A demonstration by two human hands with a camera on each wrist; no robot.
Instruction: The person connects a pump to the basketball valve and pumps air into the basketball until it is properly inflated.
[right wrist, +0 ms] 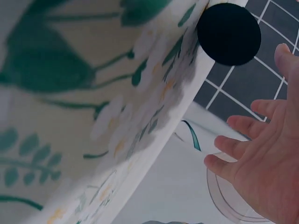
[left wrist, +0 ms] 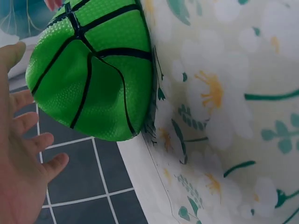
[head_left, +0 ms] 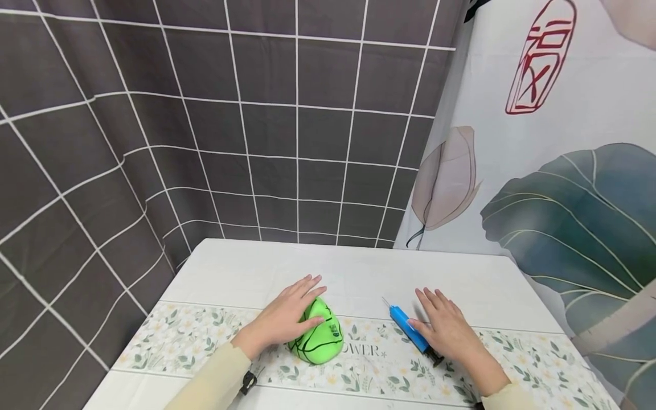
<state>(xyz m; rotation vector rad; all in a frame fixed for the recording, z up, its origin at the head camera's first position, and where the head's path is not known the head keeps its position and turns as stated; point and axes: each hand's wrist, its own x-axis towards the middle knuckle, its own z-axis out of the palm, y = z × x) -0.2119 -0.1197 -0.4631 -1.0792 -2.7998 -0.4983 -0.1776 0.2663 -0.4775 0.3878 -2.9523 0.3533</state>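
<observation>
A green ball with black lines (head_left: 324, 340), partly collapsed and dented, lies on the table. My left hand (head_left: 287, 313) is held over its left side with the fingers spread. In the left wrist view the fingers (left wrist: 24, 122) stand beside the ball without curling round it. A blue hand pump (head_left: 408, 328) with a thin needle at its far end and a black handle lies to the right of the ball. Just right of the pump is my right hand (head_left: 450, 330), its fingers extended. In the right wrist view the pump's round black end (right wrist: 229, 35) faces the camera.
A white cloth with a band of flowers and lettering covers the table (head_left: 246, 265). Behind it hangs a dark curtain with white grid lines (head_left: 266, 131). A white curtain with large painted leaves (head_left: 492, 114) hangs at the right.
</observation>
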